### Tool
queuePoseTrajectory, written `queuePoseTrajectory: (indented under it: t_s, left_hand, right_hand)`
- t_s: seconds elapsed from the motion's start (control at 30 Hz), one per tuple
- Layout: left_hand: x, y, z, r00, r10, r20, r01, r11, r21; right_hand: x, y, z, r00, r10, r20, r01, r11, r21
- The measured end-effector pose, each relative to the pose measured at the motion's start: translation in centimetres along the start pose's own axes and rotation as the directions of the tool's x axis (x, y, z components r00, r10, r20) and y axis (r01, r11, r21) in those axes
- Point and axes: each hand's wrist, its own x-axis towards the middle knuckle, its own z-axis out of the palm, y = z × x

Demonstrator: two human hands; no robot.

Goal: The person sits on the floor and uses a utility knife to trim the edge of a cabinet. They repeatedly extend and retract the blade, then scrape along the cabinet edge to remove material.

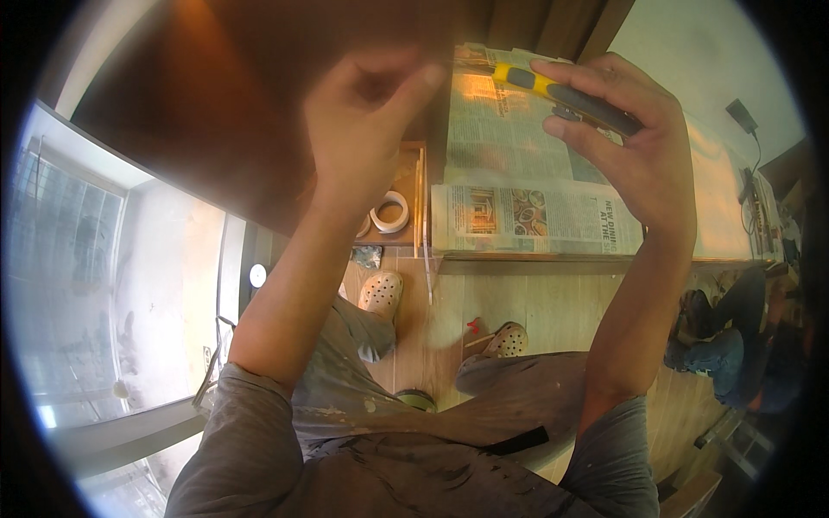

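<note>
My right hand [635, 121] grips a yellow and dark grey utility knife [525, 78] by its handle, with the yellow end toward the left. Whether a blade sticks out of that end is too blurred to tell. My left hand [363, 121] is raised to the left of the knife, thumb and fingers drawn together in a pinch. Anything between those fingertips is hidden or too small to make out. Beneath and beyond the right hand lie newspaper sheets [518, 164], spread over a low flat surface. A dark brown panel [199, 112] rises behind the left hand.
A white tape roll [390, 212] sits in an open wooden compartment [413, 173] below my left hand. Another person's jeans-clad leg [717, 363] shows at the far right. A black adapter with a cord [741, 115] is at the upper right. A bright window [65, 250] stands left.
</note>
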Motion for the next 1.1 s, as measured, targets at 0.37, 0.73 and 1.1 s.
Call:
queuePoseTrajectory:
  t_s: [0.37,0.73,1.1]
  left_hand:
    - [0.01,-0.03,-0.04,1.000,0.010,0.012,-0.010,1.000,-0.013]
    - [-0.04,0.11,-0.01,1.000,-0.004,0.005,0.004,1.000,-0.025]
    - [-0.44,0.17,0.11,0.999,-0.036,0.005,0.037,0.997,-0.063]
  right_hand:
    - [0.05,0.03,-0.24,1.000,-0.013,0.008,0.014,1.000,-0.015]
    - [0.03,-0.11,-0.13,1.000,0.006,-0.006,-0.006,1.000,-0.010]
    - [-0.22,0.02,-0.19,1.000,0.004,0.017,-0.004,1.000,-0.013]
